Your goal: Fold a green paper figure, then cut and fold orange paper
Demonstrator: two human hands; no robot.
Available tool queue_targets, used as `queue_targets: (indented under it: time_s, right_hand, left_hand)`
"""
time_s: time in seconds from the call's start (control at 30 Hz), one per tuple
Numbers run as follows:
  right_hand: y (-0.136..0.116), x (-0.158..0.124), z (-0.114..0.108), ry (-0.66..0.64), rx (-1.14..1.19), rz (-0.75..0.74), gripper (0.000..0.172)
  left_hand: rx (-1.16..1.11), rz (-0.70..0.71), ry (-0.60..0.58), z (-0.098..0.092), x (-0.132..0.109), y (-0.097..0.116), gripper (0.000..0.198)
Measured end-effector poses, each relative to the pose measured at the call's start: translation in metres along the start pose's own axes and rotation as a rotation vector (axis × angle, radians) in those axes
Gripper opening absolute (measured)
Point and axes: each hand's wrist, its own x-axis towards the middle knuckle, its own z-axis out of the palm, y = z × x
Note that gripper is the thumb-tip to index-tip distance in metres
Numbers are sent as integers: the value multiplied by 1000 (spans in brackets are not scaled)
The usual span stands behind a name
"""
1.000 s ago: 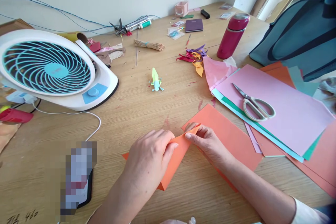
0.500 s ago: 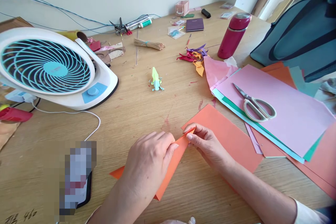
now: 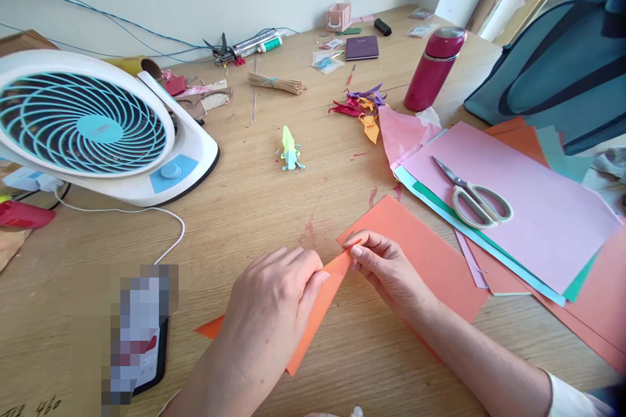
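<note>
A folded orange paper [image 3: 320, 303] is held between both hands, slanting from lower left to upper right. My left hand [image 3: 276, 313] is wrapped over its middle, with the thumb on the paper's right edge. The thumb and fingertips of my right hand [image 3: 384, 267] pinch the upper right tip. An orange corner sticks out left of my left wrist. Under and behind my right hand, a flat orange sheet [image 3: 415, 247] lies on the wooden table [image 3: 235, 215]. Farther back stands a small green and blue paper figure [image 3: 289, 150].
Scissors [image 3: 476, 199] lie on stacked coloured sheets [image 3: 542, 215] at the right. Behind are a red bottle [image 3: 434, 71], a blue bag [image 3: 548, 65] and crumpled paper pieces [image 3: 364, 107]. A white fan [image 3: 190, 163] and a phone [image 3: 149, 365] are at the left.
My left hand has shifted slightly left with the folded paper. My right thumb and fingertips have closed farther over the tip, hiding more of it.
</note>
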Motion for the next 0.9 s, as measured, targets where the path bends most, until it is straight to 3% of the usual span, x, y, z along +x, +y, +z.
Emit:
queue_targets:
  time_s: [0.53, 0.9]
  right_hand:
    - [-2, -2, 1, 23, 1, -1, 22]
    - [1, -1, -3, -34, 94, 28, 19]
  left_hand:
    - [-10, 31, 36, -1, -1, 1, 20]
    - [-2, -23, -17, -4, -2, -1, 22]
